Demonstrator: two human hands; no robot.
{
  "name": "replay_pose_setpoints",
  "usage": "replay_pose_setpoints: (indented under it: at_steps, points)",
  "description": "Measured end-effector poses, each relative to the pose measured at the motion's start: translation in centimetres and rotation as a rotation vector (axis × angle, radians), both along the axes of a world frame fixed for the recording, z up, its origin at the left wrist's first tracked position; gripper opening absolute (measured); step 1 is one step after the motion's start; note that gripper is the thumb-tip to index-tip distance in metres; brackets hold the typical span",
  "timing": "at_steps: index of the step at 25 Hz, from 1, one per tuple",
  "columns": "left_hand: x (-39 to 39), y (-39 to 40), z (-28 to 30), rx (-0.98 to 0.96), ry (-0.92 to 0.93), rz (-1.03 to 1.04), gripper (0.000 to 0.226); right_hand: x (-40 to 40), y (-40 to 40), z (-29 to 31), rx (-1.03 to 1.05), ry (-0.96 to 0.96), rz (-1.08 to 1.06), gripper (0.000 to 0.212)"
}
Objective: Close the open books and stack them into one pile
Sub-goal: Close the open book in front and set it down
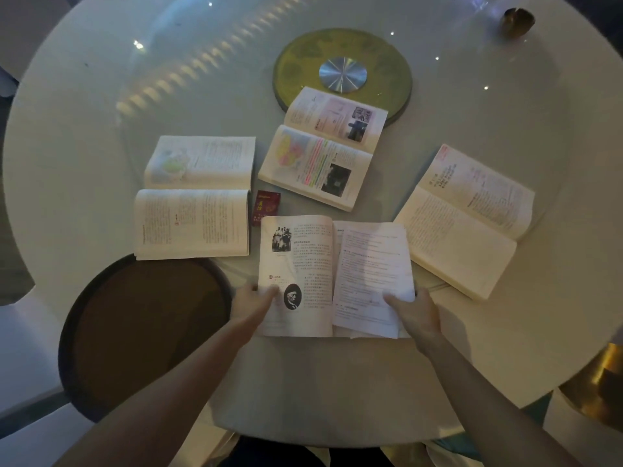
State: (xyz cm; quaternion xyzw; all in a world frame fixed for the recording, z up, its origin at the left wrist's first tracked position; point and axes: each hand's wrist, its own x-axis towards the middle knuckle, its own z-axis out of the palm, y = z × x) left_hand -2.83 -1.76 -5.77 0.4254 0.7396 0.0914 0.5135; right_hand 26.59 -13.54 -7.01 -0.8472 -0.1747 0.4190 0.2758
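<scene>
Several open books lie on a round white table (337, 382). The nearest open book (317, 264), with a portrait photo on its left page, lies in front of me. My left hand (253, 303) grips its lower left edge, thumb on the page. My right hand (413, 311) grips the loose right-hand pages at their lower right corner. Another open book (195, 197) lies at the left, a third open book with coloured maps (323, 150) sits behind the nearest one, and one more open book (468, 220) lies at the right.
A small red packet (266, 207) lies between the left book and the nearest book. A yellow-green turntable disc (344, 69) with a metal hub sits mid-table, partly under the map book. A dark round stool (141, 332) stands at the lower left. A gold object (517, 20) sits far right.
</scene>
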Motion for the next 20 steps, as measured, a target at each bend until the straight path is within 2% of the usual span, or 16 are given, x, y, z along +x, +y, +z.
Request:
replay_pose_setpoints:
  at_steps: [3,6,11,14,18,20]
  points:
    - [-0.6,0.4,0.9,0.069,-0.181,-0.046,0.032,0.6,-0.1,0.8,0.04,-0.015,0.125,0.034]
    - [-0.5,1.0,1.9,0.135,-0.23,-0.011,0.026,0.6,-0.1,1.6,0.068,-0.003,0.192,0.029]
    - [-0.4,1.7,3.1,0.172,-0.289,-0.077,0.031,0.4,0.4,2.8,0.158,0.076,0.11,0.026]
    - [0.9,1.6,4.7,0.195,-0.345,-0.155,0.034,-0.6,1.1,3.7,0.222,0.098,0.081,0.015]
    - [4.5,0.7,6.6,0.192,-0.372,-0.349,0.032,-2.4,1.7,4.4,0.255,0.185,0.046,0.014]
    - [6.6,-0.2,6.3,0.16,-0.411,-0.416,0.032,-3.5,2.3,4.9,0.254,0.247,-0.016,0.028]
